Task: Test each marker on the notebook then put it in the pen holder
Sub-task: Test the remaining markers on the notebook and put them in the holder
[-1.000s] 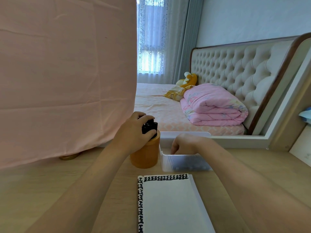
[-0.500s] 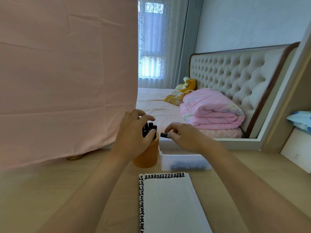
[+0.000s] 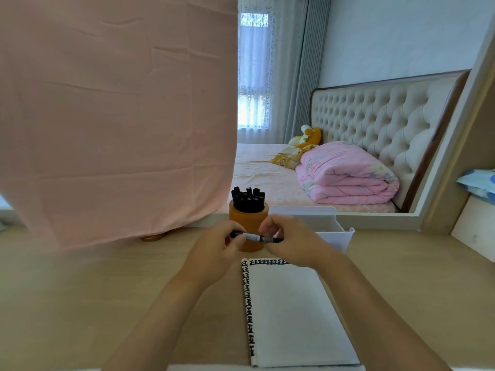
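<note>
Left hand and right hand grip 1 black marker level before the pen holder

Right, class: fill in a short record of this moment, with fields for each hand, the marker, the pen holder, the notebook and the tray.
left hand: grips marker's left end
right hand: grips marker's right end
marker: horizontal, held above desk
pen holder: orange, upright, holds several black markers
notebook: page blank
tray: white, right of holder
</note>
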Motion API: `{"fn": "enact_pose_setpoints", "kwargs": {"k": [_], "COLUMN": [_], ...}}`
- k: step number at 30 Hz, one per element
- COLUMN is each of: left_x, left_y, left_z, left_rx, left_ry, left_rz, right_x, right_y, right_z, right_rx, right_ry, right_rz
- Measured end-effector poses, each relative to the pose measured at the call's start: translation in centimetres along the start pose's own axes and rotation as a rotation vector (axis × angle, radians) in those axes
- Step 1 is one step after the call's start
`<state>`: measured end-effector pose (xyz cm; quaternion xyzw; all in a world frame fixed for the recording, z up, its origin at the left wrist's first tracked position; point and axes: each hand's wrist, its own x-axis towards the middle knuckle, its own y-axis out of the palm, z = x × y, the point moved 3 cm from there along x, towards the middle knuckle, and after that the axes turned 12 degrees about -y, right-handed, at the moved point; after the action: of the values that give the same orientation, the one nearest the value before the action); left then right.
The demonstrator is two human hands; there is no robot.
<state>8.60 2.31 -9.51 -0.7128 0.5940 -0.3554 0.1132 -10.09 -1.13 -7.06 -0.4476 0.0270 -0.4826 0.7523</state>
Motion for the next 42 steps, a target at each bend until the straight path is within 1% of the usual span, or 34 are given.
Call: {"fn": "enact_pose_setpoints", "kwargs": {"k": [2,3,5,8,10,12,14,17,19,22,23,25,28,31,33,36,39,42], "left_x": [-0.4,-0.5,-0.9,-1.0,-0.9,-0.7,-0.6,-0.4,-0.3,-0.3,-0.2,0.0,0.4,0.4,0.4,0.5,0.5,0.5], "left_y": [-0.4,-0.5,-0.4,0.4,1.0,1.5,1.7,1.1,0.5,0.4,0.5,0.8,1.1,1.1,1.0,0.7,0.6,0.3], "left_z": [0.7,1.0,1.7,2.3,2.4,2.0,1.6,1.6,1.5,0.9,0.7,0.6,1.1,1.5,1.7,1.7,2.2,3.0], "left_rx": [-0.065,-0.095,-0.132,-0.067,-0.029,-0.011,0.021,0.086,0.049,0.0,0.026,0.107,0.165,0.17,0.161,0.156,0.123,0.098], "left_ry": [-0.058,-0.079,-0.104,-0.118,-0.109,-0.084,-0.077,-0.085,-0.076,-0.022,0.017,0.094,0.112,0.082,0.056,0.028,-0.051,-0.097], "left_rz": [-0.045,-0.06,-0.064,0.025,0.096,0.145,0.16,0.093,0.049,0.061,0.072,0.091,0.134,0.175,0.2,0.226,0.257,0.312], "right_x": [-0.3,-0.5,-0.8,-0.9,-0.7,-0.5,-0.3,-0.2,-0.1,-0.2,-0.2,-0.2,-0.4,-0.4,-0.3,-0.2,-0.3,-0.4], "right_y": [0.4,0.7,1.3,2.1,2.6,3.1,3.3,2.6,2.2,1.9,1.9,2.0,2.1,2.2,2.4,3.0,3.3,3.7], "right_z": [-0.5,-0.6,-0.6,-0.6,-0.7,-0.8,-0.9,-0.9,-1.0,-1.3,-1.3,-1.0,-0.7,-0.7,-0.7,-0.8,-0.5,-0.2], "right_rx": [0.039,0.113,0.333,0.696,0.813,0.864,0.789,0.496,0.302,-0.016,-0.062,-0.072,-0.117,-0.183,-0.249,-0.372,-0.504,-0.624], "right_ry": [0.026,0.047,0.082,0.098,0.113,0.112,0.103,0.064,0.031,0.011,0.019,0.026,0.009,-0.041,-0.123,-0.276,-0.432,-0.534], "right_rz": [-0.057,-0.103,-0.185,-0.255,-0.251,-0.217,-0.181,-0.13,-0.066,0.074,0.099,0.129,0.168,0.173,0.148,0.057,-0.042,-0.076]}}
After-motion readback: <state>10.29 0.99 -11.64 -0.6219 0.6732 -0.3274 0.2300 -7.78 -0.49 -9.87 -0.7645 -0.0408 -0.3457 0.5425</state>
